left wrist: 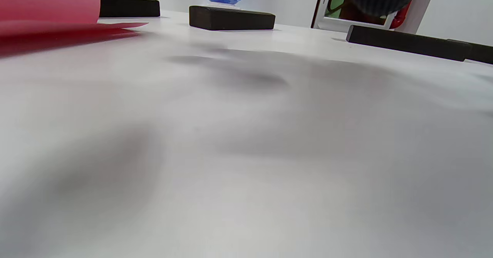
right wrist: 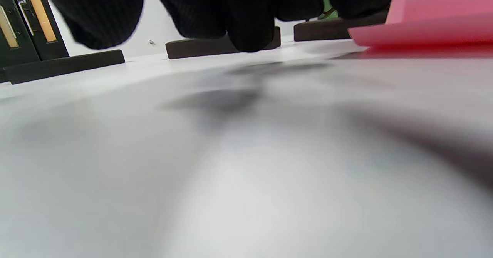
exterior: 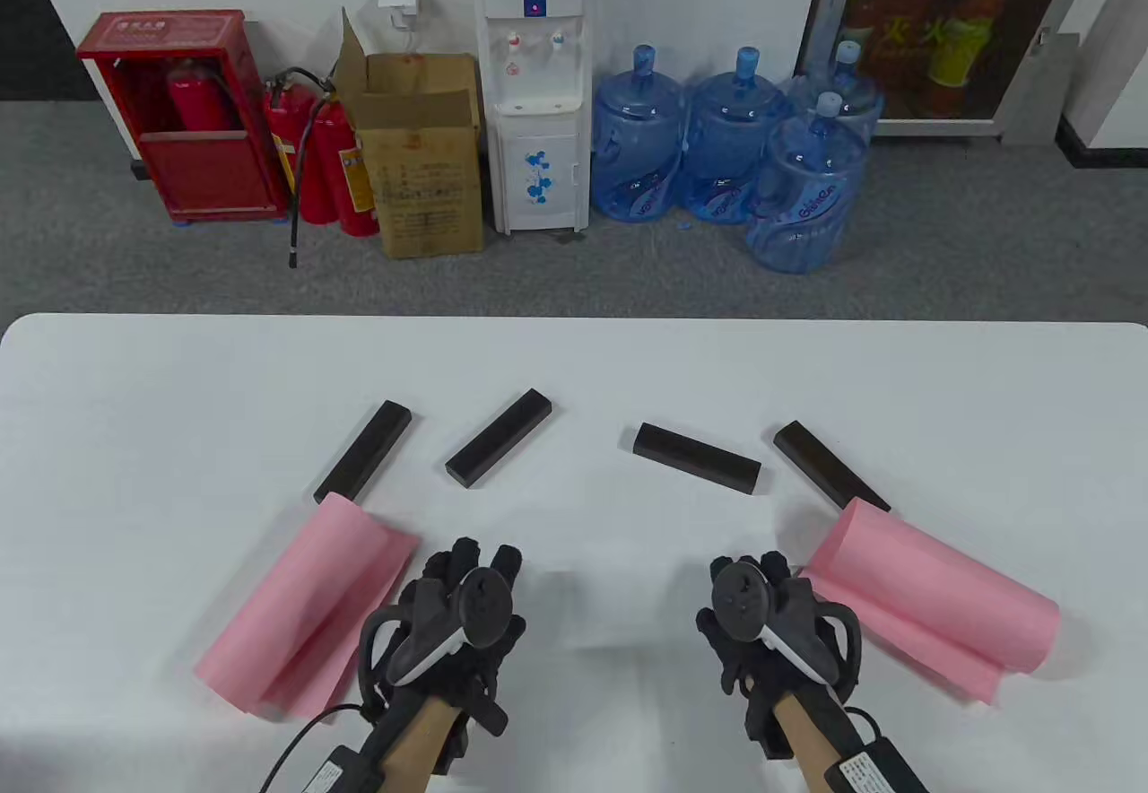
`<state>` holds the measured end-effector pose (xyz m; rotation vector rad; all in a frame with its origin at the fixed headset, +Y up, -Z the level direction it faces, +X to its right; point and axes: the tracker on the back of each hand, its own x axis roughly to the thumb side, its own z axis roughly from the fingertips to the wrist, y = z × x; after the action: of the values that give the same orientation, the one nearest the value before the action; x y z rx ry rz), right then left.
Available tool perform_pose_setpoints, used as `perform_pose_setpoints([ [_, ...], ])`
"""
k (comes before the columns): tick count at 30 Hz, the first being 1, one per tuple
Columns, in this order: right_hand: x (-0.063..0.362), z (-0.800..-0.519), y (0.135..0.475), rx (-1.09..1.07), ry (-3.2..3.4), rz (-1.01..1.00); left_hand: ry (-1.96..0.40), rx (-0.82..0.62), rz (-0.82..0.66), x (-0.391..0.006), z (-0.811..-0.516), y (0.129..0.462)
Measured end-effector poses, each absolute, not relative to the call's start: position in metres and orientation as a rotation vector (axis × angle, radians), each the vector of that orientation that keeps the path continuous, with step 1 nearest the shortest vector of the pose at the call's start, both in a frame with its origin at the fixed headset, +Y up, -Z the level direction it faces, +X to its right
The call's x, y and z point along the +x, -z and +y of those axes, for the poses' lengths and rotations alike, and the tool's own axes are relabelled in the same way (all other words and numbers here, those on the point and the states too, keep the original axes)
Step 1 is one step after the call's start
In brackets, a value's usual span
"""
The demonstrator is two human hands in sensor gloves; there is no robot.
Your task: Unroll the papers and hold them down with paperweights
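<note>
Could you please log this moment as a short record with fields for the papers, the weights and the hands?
papers: left pink rolled paper sheet and right pink rolled paper sheet, both curled
weights: four dark rectangular wooden bars in a row beyond the papers, none on paper
left hand: between the rolls, holds nothing
right hand: beside the right roll, holds nothing
surface: white table

Bright, even overhead light here, soft shadows under both hands, and both wrist views blur heavily from centre to 6 o'clock.
</note>
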<state>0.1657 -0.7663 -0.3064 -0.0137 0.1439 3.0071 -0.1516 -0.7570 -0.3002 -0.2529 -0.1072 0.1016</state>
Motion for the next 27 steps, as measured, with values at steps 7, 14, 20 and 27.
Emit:
perform_pose_setpoints([
  [7,0.168,-0.766,0.308,-0.024,-2.998,0.163,-0.107,-0.267,-0.102,-0.153,-0.758,0.301],
  [14,0.169,-0.767,0.308,-0.031,-2.994,0.171,-0.107,-0.270,-0.104,-0.154,-0.758,0.301],
  [20,0.171,-0.766,0.309,-0.038,-2.985,0.182,-0.127,-0.236,-0.123,-0.153,-0.747,0.298],
  [27,0.174,-0.762,0.309,-0.037,-2.975,0.158,-0.177,-0.169,-0.131,-0.162,-0.709,0.300],
])
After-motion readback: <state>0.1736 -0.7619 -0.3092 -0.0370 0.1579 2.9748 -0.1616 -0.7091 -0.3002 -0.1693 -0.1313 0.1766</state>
